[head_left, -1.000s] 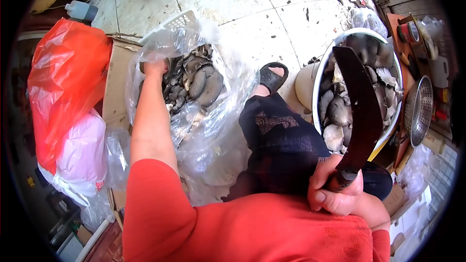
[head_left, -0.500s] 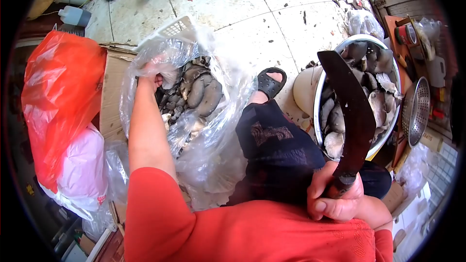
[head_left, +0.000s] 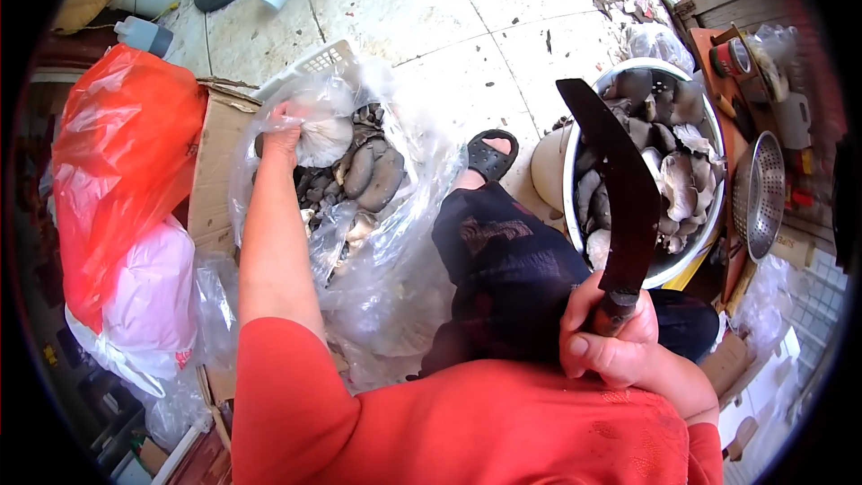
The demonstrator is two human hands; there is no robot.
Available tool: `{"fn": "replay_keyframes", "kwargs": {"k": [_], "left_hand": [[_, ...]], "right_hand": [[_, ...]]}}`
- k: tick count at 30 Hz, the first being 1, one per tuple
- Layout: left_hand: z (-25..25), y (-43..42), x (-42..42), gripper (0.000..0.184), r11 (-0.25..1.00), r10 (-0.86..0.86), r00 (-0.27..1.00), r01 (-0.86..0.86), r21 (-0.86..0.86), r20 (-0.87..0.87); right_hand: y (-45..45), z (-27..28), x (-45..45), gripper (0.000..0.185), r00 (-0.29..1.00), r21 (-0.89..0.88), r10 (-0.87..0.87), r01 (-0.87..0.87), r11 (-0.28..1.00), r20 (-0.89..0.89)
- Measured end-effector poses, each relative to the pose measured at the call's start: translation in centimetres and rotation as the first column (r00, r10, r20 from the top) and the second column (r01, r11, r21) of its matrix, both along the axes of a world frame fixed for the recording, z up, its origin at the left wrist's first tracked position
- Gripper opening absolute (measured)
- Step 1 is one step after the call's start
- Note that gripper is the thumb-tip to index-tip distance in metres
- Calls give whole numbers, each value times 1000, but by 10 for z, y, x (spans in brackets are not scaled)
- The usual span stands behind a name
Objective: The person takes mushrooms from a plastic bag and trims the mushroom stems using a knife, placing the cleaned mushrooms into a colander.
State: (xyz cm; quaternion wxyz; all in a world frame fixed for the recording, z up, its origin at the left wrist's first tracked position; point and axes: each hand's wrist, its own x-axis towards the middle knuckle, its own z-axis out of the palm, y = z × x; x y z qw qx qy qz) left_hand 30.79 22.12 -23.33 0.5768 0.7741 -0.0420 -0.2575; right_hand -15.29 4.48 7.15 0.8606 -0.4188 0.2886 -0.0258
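My left hand (head_left: pixel 282 133) reaches into a clear plastic bag (head_left: pixel 391 278) and grips an oyster mushroom (head_left: pixel 325 140) whose pale gilled underside shows. Grey-brown oyster mushrooms (head_left: pixel 375 175) lie heaped in the bag beside it. The bag lines a white plastic basket (head_left: pixel 325 57). In front of my body, my right hand (head_left: pixel 612 341) is closed around the handle of a large knife (head_left: pixel 620 184) with a broad, dark, curved blade pointing up and away. Behind the blade is a white-rimmed basin (head_left: pixel 714 224) full of more mushrooms (head_left: pixel 687 180).
A red plastic bag (head_left: pixel 126 171) and a pinkish-white bag (head_left: pixel 153 287) stand at the left beside a cardboard box (head_left: pixel 220 171). A metal colander (head_left: pixel 759 193) leans at the right. My sandalled foot (head_left: pixel 492 154) rests on tiles (head_left: pixel 404 9) strewn with scraps.
My left hand has lifted slightly away from the heap, and the mushroom in it now shows more fully. The right hand still holds the knife upright. The view has shifted a little.
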Motion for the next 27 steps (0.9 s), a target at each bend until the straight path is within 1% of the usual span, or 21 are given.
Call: {"fn": "replay_keyframes", "kwargs": {"k": [1,2,4,5,7,8,9,10,12,13,14,16,17,19,20,21,22,23,24,26,27], "left_hand": [[10,-2,-4,35,999,-4,997,1,41,74],[20,-2,-9,35,999,-5,997,2,37,78],[49,-1,-22,27,999,28,1000,-28,45,-4],[67,-1,-31,27,999,29,1000,-29,45,5],[102,2,-51,19,987,65,982,-37,153,-180],[112,9,-62,19,987,67,983,-41,155,-171],[122,16,-73,21,993,22,965,8,116,-261],[131,23,-86,25,996,-27,938,54,71,-345],[134,41,-119,37,994,83,971,-64,86,-226],[131,52,-132,43,999,54,977,-51,20,-208],[142,58,-150,43,999,51,979,-50,12,-199],[165,64,-190,41,988,69,971,-99,-122,-230],[173,66,-207,41,986,68,973,-100,-135,-220],[187,61,-234,41,930,55,981,-118,-349,-185],[199,53,-245,41,926,49,984,-109,-361,-173],[216,43,-257,41,891,29,982,-109,-440,-186],[232,31,-267,40,850,1,980,-105,-517,-197],[246,18,-274,38,834,-35,980,-78,-546,-194],[258,4,-281,38,827,-55,982,-57,-559,-180],[281,-29,-298,37,779,-161,967,1,-627,-199],[296,-50,-313,32,743,-186,959,-5,-669,-214]], "right_hand": [[0,-1,-1,18,1000,-10,10,-10,1000,13],[1,-3,-4,18,1000,-15,9,-9,1000,17],[3,-7,-9,19,999,-76,30,-27,997,41],[4,-7,-10,19,998,-105,32,-26,994,51],[6,-8,-12,18,998,-81,13,-8,997,57],[7,-7,-13,17,999,-55,-6,9,998,51],[8,-4,-14,16,1000,-100,1,0,995,11],[10,-2,-16,16,1000,-90,-7,6,996,-8],[13,-2,-20,16,1000,-143,-13,10,990,-22],[16,1,-22,16,999,-156,-30,22,988,-46],[18,2,-26,16,997,-210,-33,17,978,-73],[22,1,-37,16,996,-298,-13,-14,954,-91],[25,0,-44,16,997,-310,-12,-13,951,-79],[30,-2,-58,15,999,-353,-10,-4,936,-37],[32,2,-66,15,999,-367,-3,-10,930,-35],[33,7,-72,15,999,-416,17,-28,909,-30],[32,11,-80,14,999,-467,31,-40,884,-28],[31,8,-88,15,999,-601,41,-38,799,-7],[32,14,-95,17,999,-619,30,-32,785,-14],[29,17,-108,19,999,-725,43,-8,688,29],[28,19,-115,20,999,-768,28,12,641,38]]}}
